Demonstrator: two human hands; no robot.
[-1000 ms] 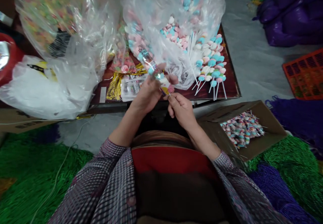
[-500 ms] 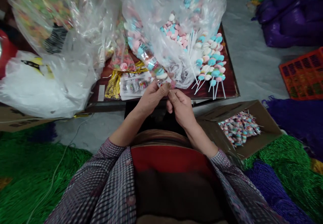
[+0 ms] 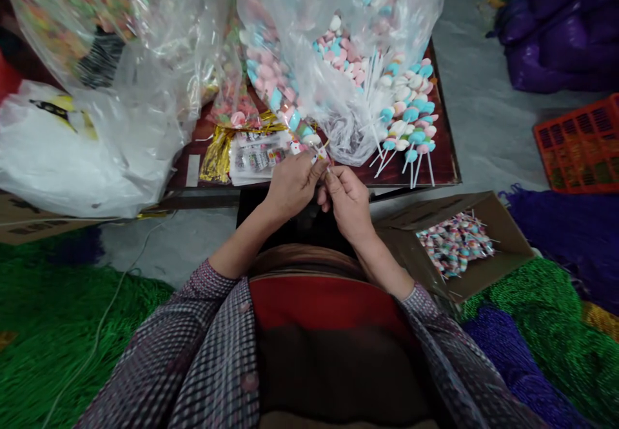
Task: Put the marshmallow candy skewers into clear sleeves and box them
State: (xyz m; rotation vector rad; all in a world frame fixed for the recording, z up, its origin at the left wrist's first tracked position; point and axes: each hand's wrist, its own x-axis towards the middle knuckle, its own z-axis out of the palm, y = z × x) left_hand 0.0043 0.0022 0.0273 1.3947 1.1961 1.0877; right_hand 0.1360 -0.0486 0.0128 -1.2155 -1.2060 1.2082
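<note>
A marshmallow skewer in a clear printed bag (image 3: 305, 132) points up and left from my hands, over the table edge. My left hand (image 3: 293, 185) is closed around the gathered lower end of the bag. My right hand (image 3: 349, 200) pinches at the same end with thumb and forefinger, touching the left fingertips. The stick and whatever is between the fingertips are mostly hidden; a thin gold end, perhaps a twist tie, sticks up by the left thumb. Gold twist ties (image 3: 216, 158) and flat printed bags (image 3: 256, 161) lie left of the hands.
Unwrapped marshmallow skewers (image 3: 411, 113) lie at the table's right. Behind are big clear bags of marshmallows (image 3: 271, 71) and colourful candy (image 3: 58, 3). A white plastic bag (image 3: 91, 158) sits left. A cardboard box (image 3: 507, 235) of wrapped skewers stands lower right, near an orange crate (image 3: 575, 145).
My left hand has moved from the bag's body down to its gathered end and closed there beside the right fingertips. My right hand has stayed pinched at that end.
</note>
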